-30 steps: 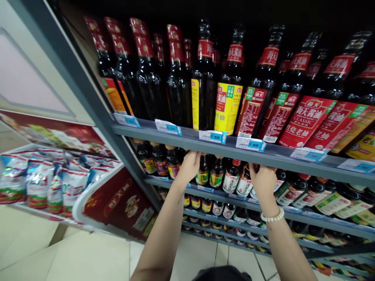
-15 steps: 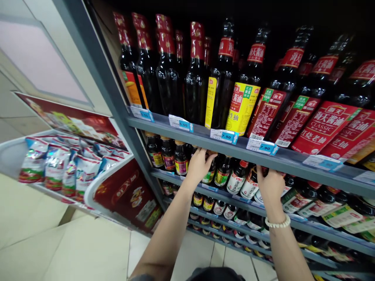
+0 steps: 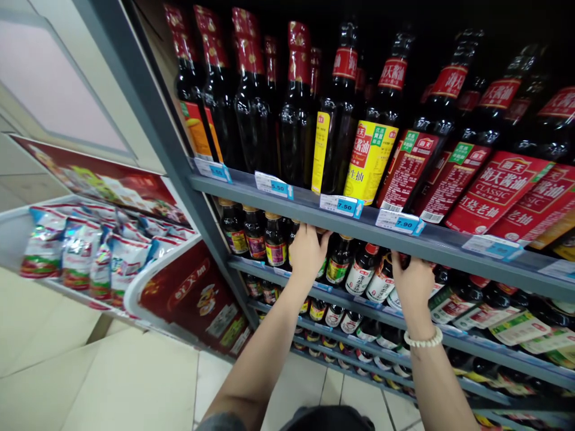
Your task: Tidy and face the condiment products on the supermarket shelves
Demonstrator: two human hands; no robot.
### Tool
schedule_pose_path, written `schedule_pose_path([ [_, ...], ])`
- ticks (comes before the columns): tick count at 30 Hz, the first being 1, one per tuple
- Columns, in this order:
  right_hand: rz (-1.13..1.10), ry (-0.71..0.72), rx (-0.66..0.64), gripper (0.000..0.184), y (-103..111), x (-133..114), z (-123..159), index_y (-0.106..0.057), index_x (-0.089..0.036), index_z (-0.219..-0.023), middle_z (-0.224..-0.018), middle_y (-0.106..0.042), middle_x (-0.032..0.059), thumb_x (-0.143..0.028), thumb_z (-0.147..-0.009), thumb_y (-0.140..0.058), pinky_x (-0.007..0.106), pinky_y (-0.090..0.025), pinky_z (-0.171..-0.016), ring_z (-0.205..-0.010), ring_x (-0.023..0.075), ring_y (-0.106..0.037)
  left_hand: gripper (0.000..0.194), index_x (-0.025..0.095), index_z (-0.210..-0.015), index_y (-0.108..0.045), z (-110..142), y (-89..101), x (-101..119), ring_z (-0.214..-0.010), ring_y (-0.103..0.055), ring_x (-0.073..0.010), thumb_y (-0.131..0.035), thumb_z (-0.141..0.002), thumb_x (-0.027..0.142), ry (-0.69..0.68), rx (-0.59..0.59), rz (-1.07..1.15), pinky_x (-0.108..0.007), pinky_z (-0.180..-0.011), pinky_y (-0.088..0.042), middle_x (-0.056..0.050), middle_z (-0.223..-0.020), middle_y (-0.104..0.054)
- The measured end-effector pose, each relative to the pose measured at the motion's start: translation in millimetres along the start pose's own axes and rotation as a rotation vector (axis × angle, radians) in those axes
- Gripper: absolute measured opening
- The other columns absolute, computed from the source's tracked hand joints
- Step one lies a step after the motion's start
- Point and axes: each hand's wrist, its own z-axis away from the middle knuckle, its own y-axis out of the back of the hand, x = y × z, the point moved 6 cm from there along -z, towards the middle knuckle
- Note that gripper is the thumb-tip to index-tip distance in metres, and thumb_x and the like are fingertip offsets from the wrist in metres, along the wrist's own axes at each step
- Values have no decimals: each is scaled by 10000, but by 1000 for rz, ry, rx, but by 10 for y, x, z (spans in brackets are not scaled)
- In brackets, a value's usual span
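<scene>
Both my hands reach into the second grey shelf (image 3: 278, 272) of a shop rack, among small dark sauce bottles. My left hand (image 3: 306, 253) has its fingers curled round a small bottle that it mostly hides, beside a green-labelled bottle (image 3: 338, 266). My right hand (image 3: 414, 286), with a white bead bracelet at the wrist, is closed on a dark bottle whose red cap just shows, next to white-labelled bottles (image 3: 359, 272). Above them, tall soy sauce bottles (image 3: 372, 140) line the upper shelf.
Price tags (image 3: 339, 205) run along the upper shelf's front edge. Lower shelves (image 3: 341, 335) hold more small bottles. To the left stands a curved red display bin (image 3: 148, 281) with shiny snack bags (image 3: 81, 254). The floor is pale tile (image 3: 112, 383).
The view shifted slightly; both hands stay inside the second shelf. My left hand has closed more tightly round its bottle, and my right hand keeps its grip.
</scene>
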Motion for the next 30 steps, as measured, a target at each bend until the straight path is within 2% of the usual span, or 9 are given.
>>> schedule_pose_path([
  [5,3,2,-11,397,10,-8,2,-664,-85,-991,-774,-663,144,-454,-946,-525,304,-363,-566,-674,280,-641,482,37,-1206,-508,63,127,257,-1236,-416,-415,-474,-934,433,-298,63,31,-577,-1049,-349,-255,-1239,-518],
  [7,3,2,-3,396,13,-10,3,-661,-83,-977,-781,-662,148,-453,-946,-526,299,-359,-563,-678,276,-639,373,88,-1172,-547,91,67,385,-1207,-452,-383,-421,-962,370,-427,-28,24,-606,-1079,-282,-213,-1200,-563],
  [10,-3,8,14,395,6,-7,6,-653,-86,-974,-800,-662,150,-456,-951,-516,286,-341,-550,-675,257,-633,281,164,-1117,-600,95,-81,504,-1131,-531,-330,-377,-980,265,-522,-203,-3,-613,-1075,-264,-146,-1118,-628],
  [12,-12,14,24,391,-5,-1,9,-649,-92,-982,-805,-663,142,-458,-952,-516,278,-326,-543,-664,242,-625,266,189,-1118,-619,57,-127,532,-1147,-535,-324,-402,-973,243,-516,-252,-3,-595,-1074,-278,-132,-1144,-633],
  [15,-34,18,37,371,-16,11,15,-647,-100,-984,-795,-662,125,-452,-943,-539,278,-316,-543,-658,234,-618,274,177,-1163,-613,-26,-90,552,-1173,-529,-321,-511,-942,304,-460,-242,33,-546,-1093,-295,-136,-1216,-615],
  [18,-47,19,40,361,-21,18,15,-648,-98,-982,-792,-661,121,-441,-943,-542,282,-316,-549,-663,234,-617,328,136,-1173,-614,-64,-37,607,-1129,-560,-323,-572,-904,318,-437,-240,34,-503,-1067,-352,-149,-1166,-639],
  [23,-51,20,33,364,-23,17,6,-652,-101,-965,-793,-662,123,-443,-950,-526,281,-319,-553,-671,236,-618,421,151,-1107,-659,-48,-33,733,-1157,-547,-370,-608,-861,489,-428,-185,-9,-558,-1041,-371,-163,-1192,-632],
  [27,-40,9,31,366,-37,25,2,-655,-106,-947,-764,-653,113,-452,-942,-535,290,-319,-549,-654,241,-616,390,142,-1151,-652,-83,-96,744,-1193,-533,-369,-640,-856,398,-357,-179,-54,-568,-1064,-357,-175,-1234,-613],
  [30,-45,20,46,359,-42,28,4,-652,-109,-939,-770,-650,110,-450,-939,-540,291,-324,-554,-660,237,-615,465,125,-1204,-625,-146,-111,702,-1233,-507,-366,-689,-819,376,-330,-174,-23,-546,-1107,-332,-180,-1271,-590],
])
